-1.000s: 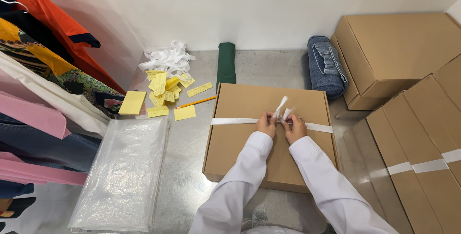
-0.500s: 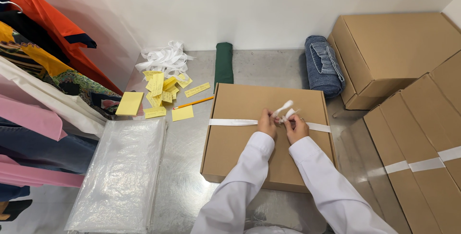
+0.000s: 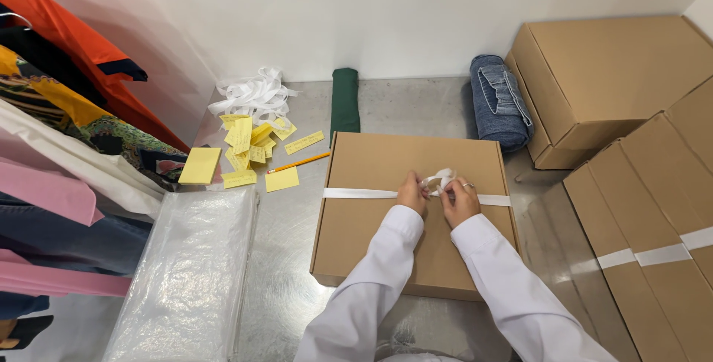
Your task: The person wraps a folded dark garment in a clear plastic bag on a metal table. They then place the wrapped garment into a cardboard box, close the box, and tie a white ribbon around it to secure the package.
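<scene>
A flat brown cardboard box (image 3: 386, 243) lies on the metal table in front of me. A white ribbon (image 3: 356, 193) runs across its lid from side to side. My left hand (image 3: 411, 193) and my right hand (image 3: 460, 200) meet over the middle right of the lid. Both pinch the ribbon's loose ends (image 3: 438, 178), which curl into a small loop between my fingers. White sleeves cover both arms.
Yellow notes (image 3: 249, 147), a pencil (image 3: 298, 162) and a heap of white ribbon (image 3: 252, 95) lie at the back left. Rolled green cloth (image 3: 344, 106) and folded jeans (image 3: 499, 102) sit behind the box. More boxes (image 3: 609, 87) stand right; clear bags (image 3: 186, 273) and hanging clothes (image 3: 67, 147) left.
The ribbon ends stood up straight between my fingers earlier. They now curl into a loop, with both hands still at the same spot on the lid.
</scene>
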